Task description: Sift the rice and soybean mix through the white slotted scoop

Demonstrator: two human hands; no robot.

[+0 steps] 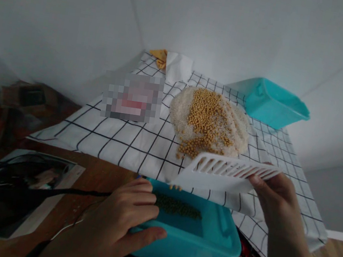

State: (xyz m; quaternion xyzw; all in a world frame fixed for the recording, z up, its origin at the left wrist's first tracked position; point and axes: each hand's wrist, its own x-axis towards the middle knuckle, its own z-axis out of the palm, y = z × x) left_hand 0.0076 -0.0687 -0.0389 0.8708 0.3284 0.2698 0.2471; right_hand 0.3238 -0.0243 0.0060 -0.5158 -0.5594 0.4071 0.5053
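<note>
My right hand (pixel 277 196) grips a white slotted plastic board (pixel 215 182) by its right end, near the front edge of the table. Just behind the board lies a heap of yellow soybeans (pixel 204 107) on top of white rice grains (pixel 179 106). A few loose soybeans (pixel 176 188) show below the board's left end, over a turquoise bin (pixel 186 249). That bin stands under the table edge with small green beans (pixel 179 207) on its bottom. My left hand (pixel 129 212) is closed over the bin's left rim, thumb outside.
A second turquoise bin (pixel 277 103) stands at the table's back right. White cloth (pixel 178 66) and a yellow cloth (pixel 160 56) lie at the back. A checked tablecloth (pixel 119 138) covers the table. A blurred-out item (pixel 134 97) sits left. Cables (pixel 86 192) cross at lower left.
</note>
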